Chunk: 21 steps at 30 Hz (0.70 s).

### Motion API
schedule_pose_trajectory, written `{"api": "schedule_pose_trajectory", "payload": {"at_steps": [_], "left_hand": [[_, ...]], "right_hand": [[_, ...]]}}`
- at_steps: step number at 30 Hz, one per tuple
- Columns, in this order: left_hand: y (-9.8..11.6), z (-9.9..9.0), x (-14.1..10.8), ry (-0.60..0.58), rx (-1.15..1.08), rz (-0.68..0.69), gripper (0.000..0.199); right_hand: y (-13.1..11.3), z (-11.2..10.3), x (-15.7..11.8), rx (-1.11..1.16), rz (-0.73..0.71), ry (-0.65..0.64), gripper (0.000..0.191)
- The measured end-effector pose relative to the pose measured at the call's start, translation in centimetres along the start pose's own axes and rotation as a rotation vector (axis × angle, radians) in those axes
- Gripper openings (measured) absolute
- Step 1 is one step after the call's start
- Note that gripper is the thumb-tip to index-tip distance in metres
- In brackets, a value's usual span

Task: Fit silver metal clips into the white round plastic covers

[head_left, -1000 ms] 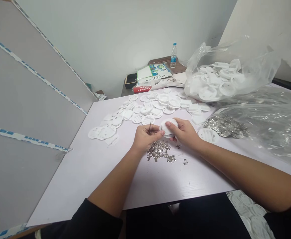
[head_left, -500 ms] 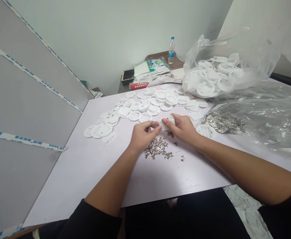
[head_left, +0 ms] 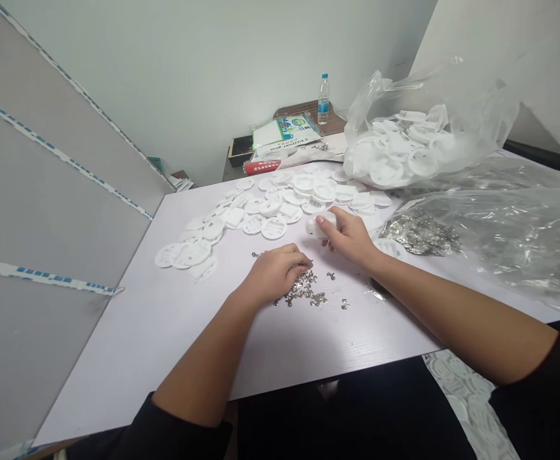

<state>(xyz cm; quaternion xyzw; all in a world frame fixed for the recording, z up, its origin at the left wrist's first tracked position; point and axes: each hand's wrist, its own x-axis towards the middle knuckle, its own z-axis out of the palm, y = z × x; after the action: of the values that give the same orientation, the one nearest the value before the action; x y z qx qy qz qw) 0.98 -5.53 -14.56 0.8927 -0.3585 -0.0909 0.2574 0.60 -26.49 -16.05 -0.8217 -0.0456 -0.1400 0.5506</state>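
Note:
My right hand (head_left: 349, 237) holds a white plastic piece (head_left: 317, 227) between thumb and fingers, just above the table. My left hand (head_left: 280, 271) is over the left side of a pile of small metal parts (head_left: 303, 289), its fingers bent together at the pile; whatever they pinch is too small to make out. A few metal parts (head_left: 345, 305) lie apart to the right of the pile. Many round white plastic pieces (head_left: 274, 227) are spread over the table (head_left: 165, 332) beyond my hands.
A clear bag of white pieces (head_left: 394, 156) stands at the back right. Nearer lies a clear bag of metal parts (head_left: 423, 233). At the back are a water bottle (head_left: 323, 102), packets (head_left: 284, 133) and a red tube (head_left: 261, 167). A grey partition (head_left: 59, 211) borders the left side.
My left hand has left the white piece and moved down and left to the metal pile. My right hand keeps the piece, now turned slightly. The view has shifted a little.

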Motion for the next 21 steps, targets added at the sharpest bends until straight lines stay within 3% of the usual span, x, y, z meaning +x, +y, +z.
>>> {"api": "schedule_pose_trajectory", "payload": {"at_steps": [11,21], "left_hand": [[0.24,0.65,0.3,0.036,0.018,-0.054,0.021],[-0.01,-0.16,0.12,-0.013,0.01,-0.084,0.018]], "right_hand": [[0.49,0.19,0.31,-0.018,-0.033,-0.015,0.03],[0.4,0.23,0.42,0.014,-0.048,-0.022,0.025]]}}
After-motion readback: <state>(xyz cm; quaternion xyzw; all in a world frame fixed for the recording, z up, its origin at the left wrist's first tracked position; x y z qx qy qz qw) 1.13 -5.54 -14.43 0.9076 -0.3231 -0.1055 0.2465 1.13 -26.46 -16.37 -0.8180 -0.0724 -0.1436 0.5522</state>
